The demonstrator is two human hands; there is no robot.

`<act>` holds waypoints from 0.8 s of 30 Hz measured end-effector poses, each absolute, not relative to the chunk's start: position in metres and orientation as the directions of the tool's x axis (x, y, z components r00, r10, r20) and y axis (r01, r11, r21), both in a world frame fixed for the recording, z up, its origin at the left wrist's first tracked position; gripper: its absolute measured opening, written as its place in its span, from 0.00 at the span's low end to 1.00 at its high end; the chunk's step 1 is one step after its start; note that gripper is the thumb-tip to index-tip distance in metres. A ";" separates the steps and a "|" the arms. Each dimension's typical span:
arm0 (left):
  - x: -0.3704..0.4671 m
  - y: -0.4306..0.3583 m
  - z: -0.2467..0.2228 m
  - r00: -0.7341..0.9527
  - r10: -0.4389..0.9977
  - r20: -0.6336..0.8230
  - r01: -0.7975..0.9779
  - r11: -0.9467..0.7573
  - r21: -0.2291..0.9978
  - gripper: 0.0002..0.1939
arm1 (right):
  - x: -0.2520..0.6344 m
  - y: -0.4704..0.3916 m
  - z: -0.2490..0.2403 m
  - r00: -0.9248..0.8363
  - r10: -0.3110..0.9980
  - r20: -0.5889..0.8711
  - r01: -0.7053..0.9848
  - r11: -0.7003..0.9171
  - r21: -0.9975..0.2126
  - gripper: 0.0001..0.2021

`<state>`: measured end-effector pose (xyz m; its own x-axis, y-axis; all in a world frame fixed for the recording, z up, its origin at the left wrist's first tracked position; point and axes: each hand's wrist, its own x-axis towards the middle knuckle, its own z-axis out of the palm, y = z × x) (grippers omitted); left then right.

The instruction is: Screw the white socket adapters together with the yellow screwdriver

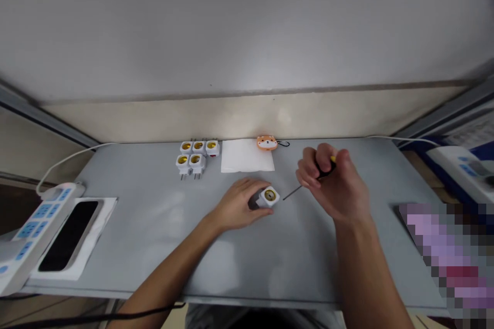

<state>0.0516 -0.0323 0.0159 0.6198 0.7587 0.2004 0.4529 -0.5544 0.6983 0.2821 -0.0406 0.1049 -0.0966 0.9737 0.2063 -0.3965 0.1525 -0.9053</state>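
Observation:
My left hand (pixel 241 204) holds a white lamp socket (pixel 269 196) between thumb and fingers, its round brass-coloured opening facing up. In my right hand (pixel 334 180) is a screwdriver (pixel 292 193) with a black and yellow handle. Its thin shaft points down and left, the tip just right of the socket and apart from it. Several similar white sockets (pixel 197 161) with plug pins stand in two rows at the back, left of the middle.
A white sheet (pixel 245 157) and an orange animal-faced case (pixel 267 143) lie at the back. On the left are a phone (pixel 69 236) and a power strip (pixel 42 218). Another power strip (pixel 463 167) and a pixelated object (pixel 443 252) are at the right. A black cable (pixel 116 315) crosses the front.

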 end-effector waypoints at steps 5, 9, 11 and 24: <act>0.060 -0.037 0.011 0.629 0.743 0.229 0.427 -0.577 0.696 0.23 | 0.263 -0.039 0.098 -0.136 0.968 0.212 -0.509 0.115 -0.853 0.23; 0.060 -0.037 0.014 0.648 0.705 0.289 0.373 -0.624 0.686 0.18 | 0.248 -0.036 0.080 -0.215 0.945 0.247 -0.442 0.132 -0.887 0.20; 0.059 -0.036 0.016 0.657 0.692 0.299 0.353 -0.633 0.689 0.18 | 0.243 -0.036 0.074 -0.242 0.931 0.272 -0.416 0.154 -0.896 0.19; 0.057 -0.036 0.016 0.673 0.669 0.317 0.340 -0.660 0.670 0.20 | 0.246 -0.036 0.078 -0.218 0.943 0.250 -0.388 0.151 -0.909 0.21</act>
<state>0.0573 -0.0357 0.0157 0.6727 0.6686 0.3169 0.3401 -0.6598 0.6700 0.2456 -0.0363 0.0781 -0.2182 0.9434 0.2496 -0.3879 0.1509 -0.9093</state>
